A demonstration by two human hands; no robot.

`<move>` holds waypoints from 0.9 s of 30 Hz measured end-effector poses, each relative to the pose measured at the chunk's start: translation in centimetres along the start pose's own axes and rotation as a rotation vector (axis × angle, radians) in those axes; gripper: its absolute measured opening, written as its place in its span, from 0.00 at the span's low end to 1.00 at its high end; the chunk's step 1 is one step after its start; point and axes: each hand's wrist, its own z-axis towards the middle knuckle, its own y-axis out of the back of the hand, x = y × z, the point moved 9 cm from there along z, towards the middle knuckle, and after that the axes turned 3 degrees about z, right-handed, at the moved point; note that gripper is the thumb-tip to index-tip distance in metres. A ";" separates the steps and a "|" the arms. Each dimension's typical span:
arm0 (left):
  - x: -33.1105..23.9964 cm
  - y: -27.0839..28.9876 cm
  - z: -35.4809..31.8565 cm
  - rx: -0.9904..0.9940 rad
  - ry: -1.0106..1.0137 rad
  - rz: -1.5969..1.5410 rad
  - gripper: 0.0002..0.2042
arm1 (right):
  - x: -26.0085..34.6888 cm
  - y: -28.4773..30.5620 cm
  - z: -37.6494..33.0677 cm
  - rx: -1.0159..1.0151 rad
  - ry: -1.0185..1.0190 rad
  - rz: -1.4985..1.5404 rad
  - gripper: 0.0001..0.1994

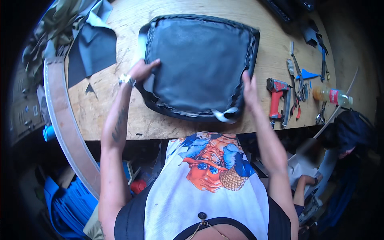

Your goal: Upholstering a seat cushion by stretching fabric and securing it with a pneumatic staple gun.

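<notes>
A black upholstered seat pad point(200, 66), roughly square with rounded corners, is above the wooden workbench. Its flat face is up, and the dark cover's gathered edge runs around the rim. My left hand point(143, 70) grips its left side, thumb over the rim and fingers hidden beneath. On the opposite side my right hand point(251, 91) clasps the edge, slightly blurred, its fingers mostly out of sight. A loose pale flap of material point(225, 115) sticks out at the near right corner. Nearest to my right hand lies a red and grey staple gun point(277, 102).
The wooden workbench point(108, 116) carries scissors point(298, 70), a plastic bottle on its side point(333, 96) and a blue scrap point(308, 74) at right. Dark fabric pieces point(93, 52) lie far left, beside a long curved strip point(66, 108). Another person's arm point(304, 186) shows lower right.
</notes>
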 end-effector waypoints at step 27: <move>-16.0 -21.6 -15.7 0.135 -1.359 0.530 0.22 | -5.2 -7.5 -12.8 -0.234 0.767 -1.342 0.10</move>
